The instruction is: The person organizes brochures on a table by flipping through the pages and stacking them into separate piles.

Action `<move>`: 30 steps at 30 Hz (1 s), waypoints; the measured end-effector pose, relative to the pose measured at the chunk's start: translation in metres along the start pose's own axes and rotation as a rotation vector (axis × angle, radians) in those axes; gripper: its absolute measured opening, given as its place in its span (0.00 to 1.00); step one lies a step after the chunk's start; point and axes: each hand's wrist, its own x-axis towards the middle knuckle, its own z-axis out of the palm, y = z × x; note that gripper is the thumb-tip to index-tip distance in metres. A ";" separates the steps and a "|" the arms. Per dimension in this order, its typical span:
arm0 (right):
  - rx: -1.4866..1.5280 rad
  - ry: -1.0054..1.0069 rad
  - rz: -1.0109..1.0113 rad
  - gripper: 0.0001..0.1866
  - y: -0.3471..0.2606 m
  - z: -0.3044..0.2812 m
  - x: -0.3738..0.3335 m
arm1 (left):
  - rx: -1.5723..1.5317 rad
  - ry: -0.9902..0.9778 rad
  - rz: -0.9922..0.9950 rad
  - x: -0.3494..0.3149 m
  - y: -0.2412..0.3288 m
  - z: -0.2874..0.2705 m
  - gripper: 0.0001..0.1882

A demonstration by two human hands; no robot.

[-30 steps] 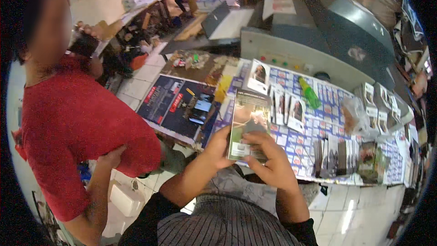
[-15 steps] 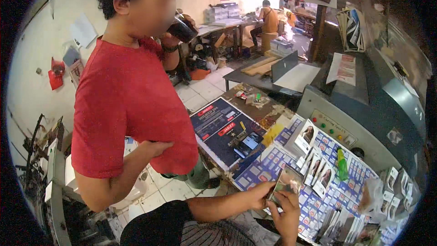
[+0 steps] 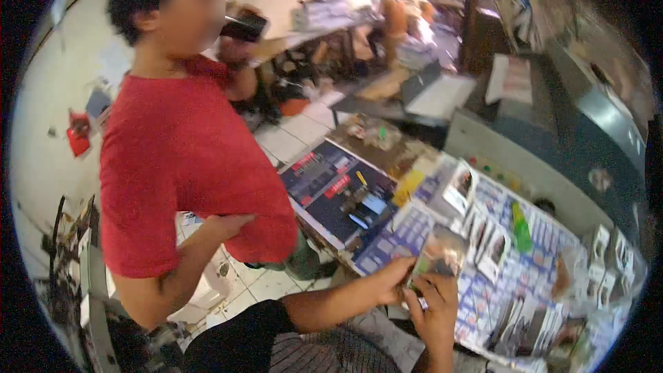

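Over the near edge of the table, my left hand (image 3: 397, 280) and my right hand (image 3: 435, 302) both grip a flat, glossy rectangular piece with a picture on it (image 3: 443, 253). The left fingers close on its near left side. My right thumb and fingers close around its lower end, hiding that part. Blur keeps me from telling whether it is a card, a packet or a phone. Just beyond it lie several printed white cards or small boxes with a picture (image 3: 492, 257), on a blue-and-white printed sheet (image 3: 387, 252).
A person in a red shirt (image 3: 186, 166) stands close on my left, holding a dark cup (image 3: 245, 25). A green bottle (image 3: 521, 228), a phone (image 3: 368, 211) and a dark printed sheet (image 3: 311, 197) lie on the table. Behind stands a large grey machine (image 3: 545, 193). Another person (image 3: 395, 17) is far back.
The view has shifted and blurred slightly. The glossy piece is now raised and tilted further away from me, still in both hands. The person in red keeps the cup near the face.
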 end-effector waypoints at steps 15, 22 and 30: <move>1.193 0.143 0.925 0.39 0.097 0.034 -0.104 | 0.822 -0.161 0.246 0.014 -0.017 -0.033 0.15; 1.209 0.135 1.052 0.19 0.093 0.032 -0.097 | 0.836 -0.053 0.437 0.018 -0.018 -0.042 0.20; 1.173 0.442 1.127 0.15 0.109 0.010 -0.095 | 0.865 0.126 0.582 0.016 0.020 -0.057 0.34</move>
